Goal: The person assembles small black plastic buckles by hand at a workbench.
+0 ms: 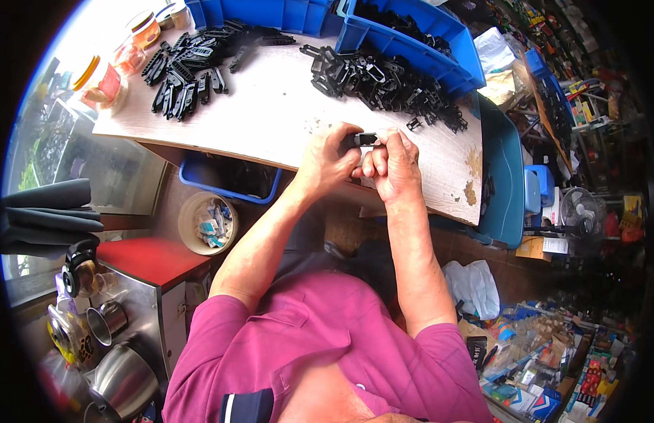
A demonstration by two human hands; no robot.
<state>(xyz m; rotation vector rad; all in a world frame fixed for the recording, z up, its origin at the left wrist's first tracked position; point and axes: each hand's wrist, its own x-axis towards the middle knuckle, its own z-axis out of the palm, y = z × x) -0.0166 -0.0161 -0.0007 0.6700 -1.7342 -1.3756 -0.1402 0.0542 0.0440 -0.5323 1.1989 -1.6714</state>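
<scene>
Both my hands meet above the front edge of a pale wooden table (270,106). Between them is a small black plastic part (366,139), roughly level. My left hand (330,158) is closed on its left end, thumb and fingers gripping it. At its right end my right hand (394,162) is closed too, with the fingers curled and pinching; whether a second small piece is in them is hidden. Beyond my right hand lies a heap of black plastic frames (376,81). Long black slotted pieces (189,63) are piled at the far left of the table.
Behind the heap stands a blue crate (418,49) of black parts. Jars (100,79) line the left edge. Below the table are a blue bin (231,180) and a round bucket (207,222) with scraps. A teal bin (503,176) adjoins the right edge.
</scene>
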